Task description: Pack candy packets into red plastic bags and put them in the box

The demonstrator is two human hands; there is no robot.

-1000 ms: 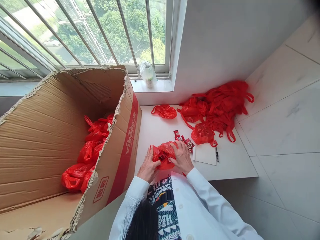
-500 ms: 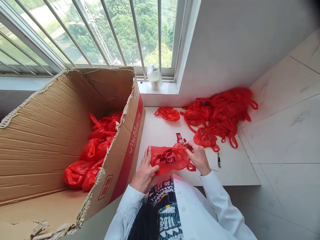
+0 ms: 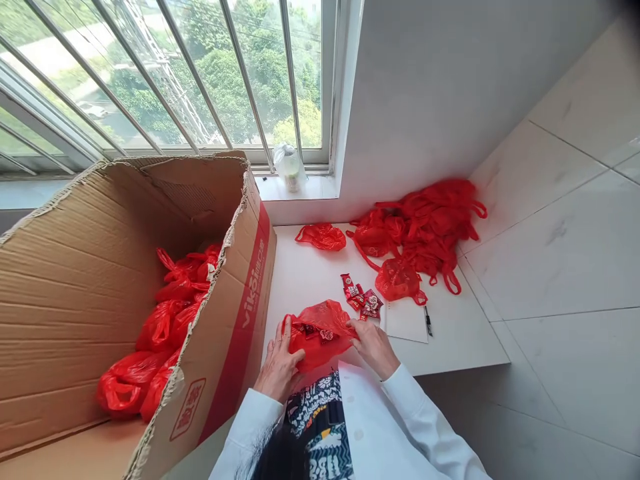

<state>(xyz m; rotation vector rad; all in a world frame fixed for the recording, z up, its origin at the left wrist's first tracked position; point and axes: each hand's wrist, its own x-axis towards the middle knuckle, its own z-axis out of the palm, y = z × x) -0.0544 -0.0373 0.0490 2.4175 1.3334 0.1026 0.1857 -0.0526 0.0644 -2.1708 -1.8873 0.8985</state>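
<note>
A thin red plastic bag [image 3: 327, 315] is stretched between my two hands at the table's front edge. Through its film and opening I see several small dark-red wrapped packets [image 3: 325, 335]. My left hand [image 3: 280, 360] grips the bag's left side, thumb and fingers closed on the film. On the right side, my right hand [image 3: 374, 348] pinches the bag's edge. Just beyond the bag, several more small red packets [image 3: 356, 293] lie loose on the white table [image 3: 295, 280], beside a white sheet of paper [image 3: 407, 321].
At the left stands a large cardboard box [image 3: 255, 280] holding several tied red bags [image 3: 163, 323]. A heap of red bags [image 3: 435, 220] lies against the wall, with another red bag [image 3: 323, 237] nearer the box. A black pen [image 3: 429, 321] rests by the paper. A wrapped cup [image 3: 290, 170] stands on the windowsill.
My right hand has moved to the bag's right edge, and the bag's opening has spread, showing the packets inside more plainly. The loose packets on the table are more exposed. The view has shifted right.
</note>
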